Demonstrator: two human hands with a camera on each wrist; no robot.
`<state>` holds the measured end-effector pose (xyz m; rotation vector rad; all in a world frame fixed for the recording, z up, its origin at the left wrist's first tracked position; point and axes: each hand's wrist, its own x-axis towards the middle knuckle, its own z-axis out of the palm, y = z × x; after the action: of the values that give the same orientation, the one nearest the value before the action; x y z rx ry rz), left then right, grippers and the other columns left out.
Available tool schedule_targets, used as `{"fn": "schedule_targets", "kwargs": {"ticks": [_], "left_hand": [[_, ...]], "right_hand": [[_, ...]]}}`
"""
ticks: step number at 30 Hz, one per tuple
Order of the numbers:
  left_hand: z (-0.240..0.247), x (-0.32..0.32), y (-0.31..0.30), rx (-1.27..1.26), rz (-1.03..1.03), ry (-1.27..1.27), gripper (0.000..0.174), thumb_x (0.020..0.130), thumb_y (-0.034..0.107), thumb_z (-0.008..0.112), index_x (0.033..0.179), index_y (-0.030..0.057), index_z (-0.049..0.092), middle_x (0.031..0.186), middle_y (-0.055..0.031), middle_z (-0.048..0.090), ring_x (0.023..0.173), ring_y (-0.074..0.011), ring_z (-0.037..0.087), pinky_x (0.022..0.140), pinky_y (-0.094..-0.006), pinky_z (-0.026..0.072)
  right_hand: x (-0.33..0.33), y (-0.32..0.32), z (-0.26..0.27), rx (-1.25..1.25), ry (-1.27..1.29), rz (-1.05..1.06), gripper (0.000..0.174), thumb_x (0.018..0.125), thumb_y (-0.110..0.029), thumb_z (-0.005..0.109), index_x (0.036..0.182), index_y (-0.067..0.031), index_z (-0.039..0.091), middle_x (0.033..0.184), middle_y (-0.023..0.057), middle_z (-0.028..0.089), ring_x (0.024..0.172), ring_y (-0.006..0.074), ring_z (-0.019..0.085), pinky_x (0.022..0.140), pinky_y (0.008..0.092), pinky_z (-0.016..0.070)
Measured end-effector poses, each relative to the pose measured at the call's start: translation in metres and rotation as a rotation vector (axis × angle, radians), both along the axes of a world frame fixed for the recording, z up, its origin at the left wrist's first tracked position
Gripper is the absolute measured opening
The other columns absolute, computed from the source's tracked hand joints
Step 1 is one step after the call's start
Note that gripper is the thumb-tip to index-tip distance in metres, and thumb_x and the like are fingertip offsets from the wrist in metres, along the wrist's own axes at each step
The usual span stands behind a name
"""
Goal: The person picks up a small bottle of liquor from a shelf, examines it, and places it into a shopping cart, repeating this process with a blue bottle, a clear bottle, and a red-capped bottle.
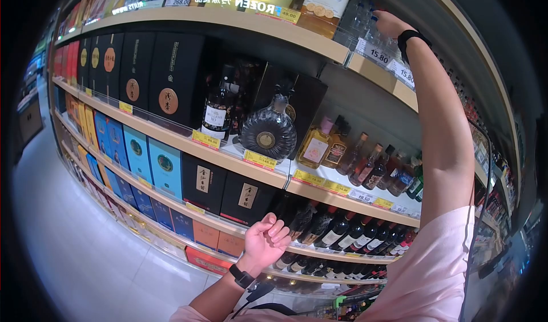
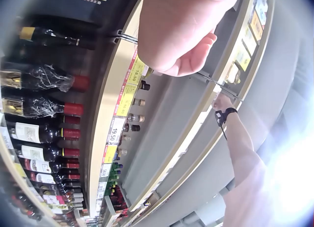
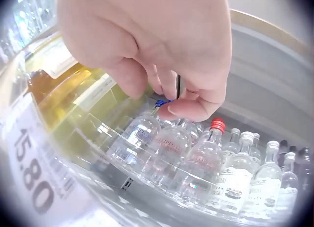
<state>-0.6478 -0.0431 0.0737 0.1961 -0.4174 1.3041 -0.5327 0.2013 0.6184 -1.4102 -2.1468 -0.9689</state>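
Since the bottle [image 3: 139, 133] beneath looks light but breakable, the bent-fingered right hand [image 3: 159, 45], grip unclear, should pinch below the blue cap [image 3: 162, 103].

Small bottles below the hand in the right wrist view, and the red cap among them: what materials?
Small bottles: probably clear, glossy glass, being see-through with bright glints, though clear plastic can't be ruled out. Red cap: opaque and slightly shiny; metal or plastic, I can't tell.
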Motion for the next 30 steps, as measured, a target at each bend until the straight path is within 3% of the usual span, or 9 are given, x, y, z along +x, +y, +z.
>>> {"fn": "schedule_targets", "kwargs": {"ticks": [9,10,13,15,18,24,27,30], "left_hand": [[-0.003,-0.024,-0.01,-0.012,0.109,0.027,0.003,0.084,0.007,0.051,0.083,0.0071,0.054,0.063,-0.0013,0.041,0.058,-0.0128,0.038,0.054,-0.0264,0.0343],[-0.003,-0.027,-0.01,-0.012,0.118,0.027,0.003,0.084,0.007,0.052,0.083,0.0072,0.054,0.063,-0.0013,0.04,0.058,-0.0129,0.038,0.054,-0.0265,0.0343],[-0.005,-0.03,-0.015,-0.018,0.134,0.031,0.003,0.084,0.008,0.052,0.083,0.0073,0.054,0.064,-0.0012,0.041,0.058,-0.0129,0.038,0.054,-0.0266,0.0344],[-0.006,-0.031,-0.017,-0.02,0.145,0.042,0.003,0.084,0.009,0.052,0.084,0.0076,0.055,0.064,-0.0011,0.042,0.058,-0.0129,0.038,0.054,-0.0264,0.0345],[-0.008,-0.035,-0.018,-0.016,0.164,0.058,0.003,0.085,0.009,0.052,0.084,0.0075,0.055,0.064,-0.0012,0.042,0.058,-0.013,0.039,0.054,-0.0265,0.0348],[-0.013,-0.033,-0.019,-0.014,0.15,0.059,0.003,0.085,0.009,0.052,0.086,0.0075,0.055,0.064,-0.0013,0.042,0.06,-0.0132,0.04,0.055,-0.027,0.0355],[-0.008,-0.032,-0.021,-0.002,0.145,0.075,0.003,0.085,0.009,0.052,0.087,0.0074,0.055,0.064,-0.0013,0.042,0.06,-0.0132,0.04,0.055,-0.0269,0.0356],[-0.005,-0.035,-0.022,0.012,0.159,0.088,0.003,0.085,0.009,0.052,0.087,0.0072,0.054,0.065,-0.0014,0.041,0.06,-0.0131,0.04,0.055,-0.0266,0.0353]], "right_hand": [[-0.01,0.013,0.012,-0.046,-0.083,-0.07,0.047,0.096,-0.022,0.042,0.141,-0.0083,0.046,0.15,0.0161,0.039,0.133,0.0288,0.045,0.111,0.0416,0.0352],[-0.014,0.001,0.005,0.038,-0.132,-0.115,0.047,0.093,-0.015,0.04,0.139,-0.0096,0.048,0.147,0.0161,0.042,0.133,0.0311,0.044,0.11,0.0418,0.0358],[-0.017,0.02,0.007,-0.075,0.05,-0.187,0.044,0.092,-0.014,0.04,0.134,-0.0086,0.052,0.14,0.0173,0.049,0.127,0.0336,0.049,0.106,0.0409,0.0397],[-0.013,0.013,0.009,-0.182,0.165,-0.043,0.039,0.091,-0.014,0.043,0.128,-0.006,0.056,0.131,0.0187,0.056,0.118,0.0355,0.056,0.098,0.0412,0.0459],[-0.003,0.024,0.011,0.021,0.003,0.007,0.036,0.09,-0.013,0.05,0.123,-0.0003,0.056,0.124,0.0233,0.061,0.115,0.0386,0.059,0.094,0.0438,0.0482],[-0.009,0.013,0.002,0.203,0.119,0.083,0.04,0.083,-0.017,0.066,0.118,0.0007,0.057,0.118,0.0262,0.063,0.113,0.0399,0.06,0.094,0.0467,0.048],[-0.012,0.003,0.004,0.197,0.205,0.119,0.038,0.083,-0.016,0.067,0.116,0.0001,0.058,0.113,0.0247,0.065,0.108,0.0388,0.062,0.092,0.0449,0.0502],[-0.014,-0.01,0.002,-0.044,0.404,0.302,0.029,0.083,-0.013,0.066,0.108,0.0011,0.063,0.104,0.0245,0.068,0.101,0.0379,0.065,0.089,0.0435,0.0522]]}}
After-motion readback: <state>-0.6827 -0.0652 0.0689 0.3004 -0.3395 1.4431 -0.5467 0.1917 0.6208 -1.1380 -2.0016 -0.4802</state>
